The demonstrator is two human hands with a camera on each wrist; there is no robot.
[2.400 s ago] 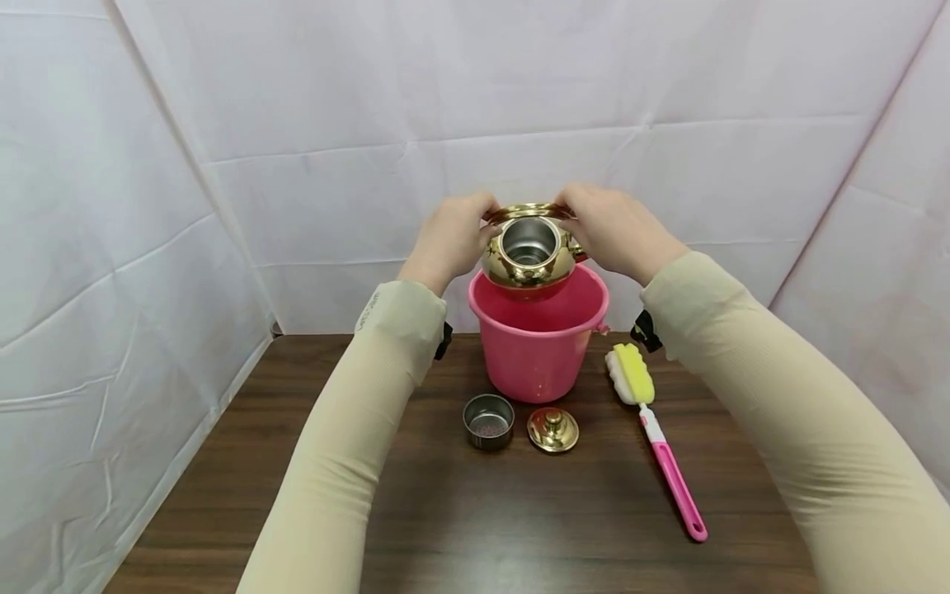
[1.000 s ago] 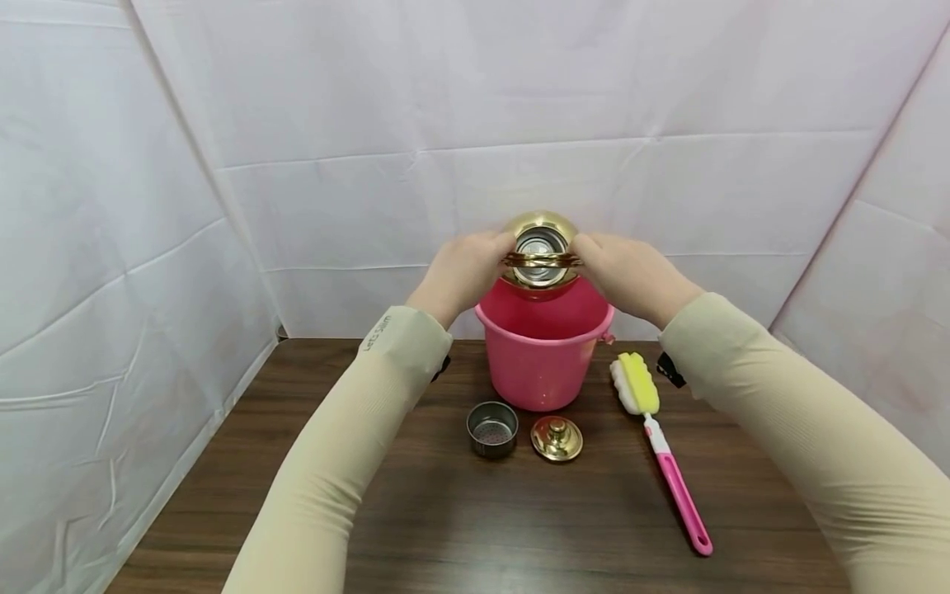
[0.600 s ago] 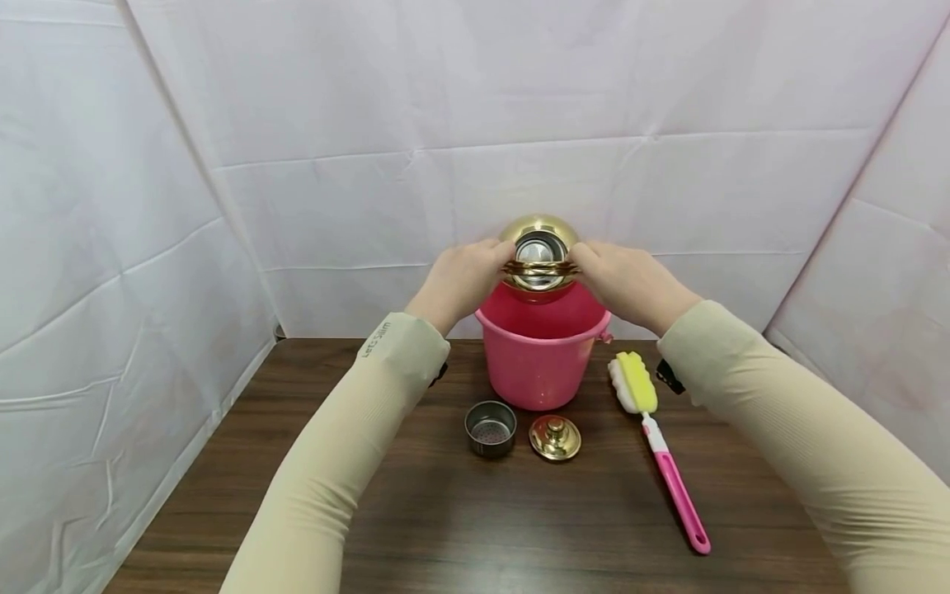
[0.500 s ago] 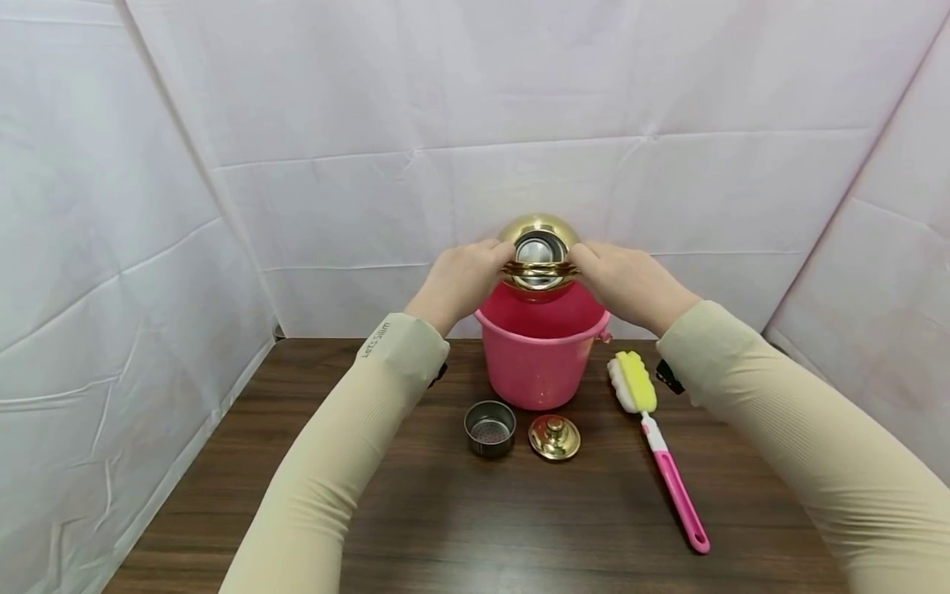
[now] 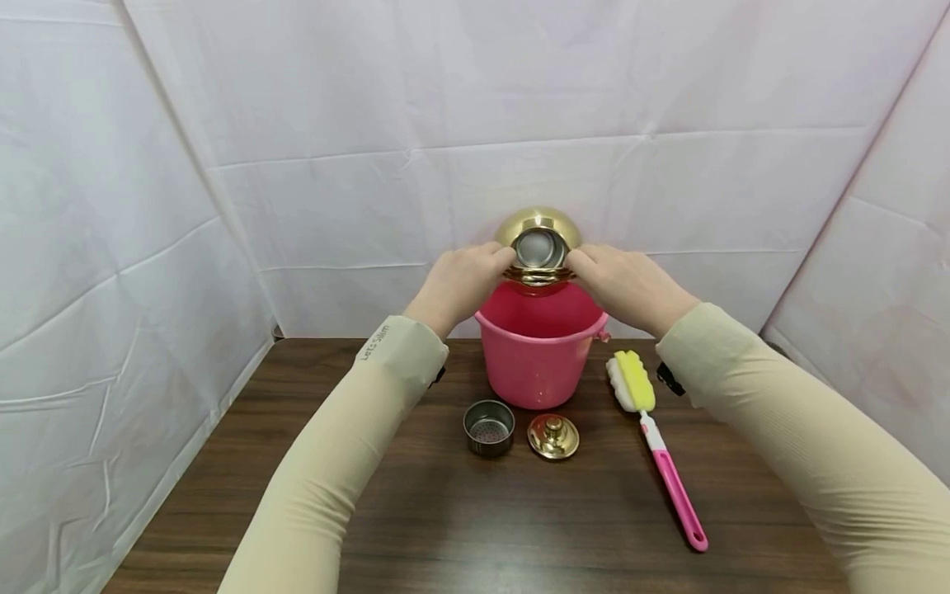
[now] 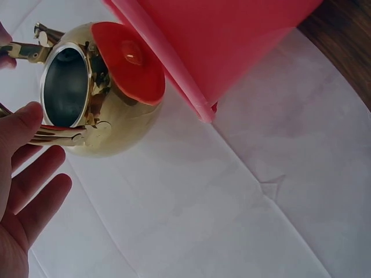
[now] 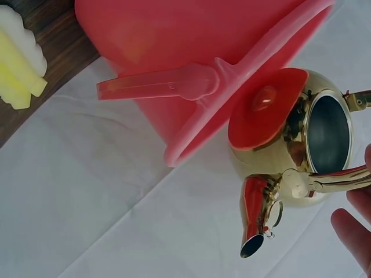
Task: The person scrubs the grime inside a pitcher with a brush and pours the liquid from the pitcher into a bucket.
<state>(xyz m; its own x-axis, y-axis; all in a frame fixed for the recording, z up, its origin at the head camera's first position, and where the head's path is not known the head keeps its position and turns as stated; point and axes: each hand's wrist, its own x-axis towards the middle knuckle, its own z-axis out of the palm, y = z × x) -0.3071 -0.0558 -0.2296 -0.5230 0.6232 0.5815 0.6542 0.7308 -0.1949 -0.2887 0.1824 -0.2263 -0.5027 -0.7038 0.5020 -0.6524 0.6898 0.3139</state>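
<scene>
Both hands hold the hinged handle of a shiny gold teapot (image 5: 538,218) above the pink bucket's mouth. The left hand (image 5: 462,279) grips the handle's left part and the right hand (image 5: 622,279) its right part. Lidless, the teapot tilts toward me, so its steel inside shows. In the left wrist view the thumb presses the handle while other fingers of the left hand (image 6: 32,202) stand away from it. The right wrist view shows the spout (image 7: 253,211) and only the fingertips of the right hand (image 7: 355,229). The pink bucket (image 5: 538,371) stands upright below the teapot.
A small metal strainer cup (image 5: 489,446) and the gold lid (image 5: 553,436) lie in front of the bucket on the dark wooden table (image 5: 475,528). To their right lies a sponge brush (image 5: 673,483) with a pink handle. White cloth walls (image 5: 334,214) surround the table.
The teapot has tipped: its handle, earlier behind the opening, now lies in front of it, and the opening faces me more. Both hands are lower in view. The strainer, lid and brush stay put.
</scene>
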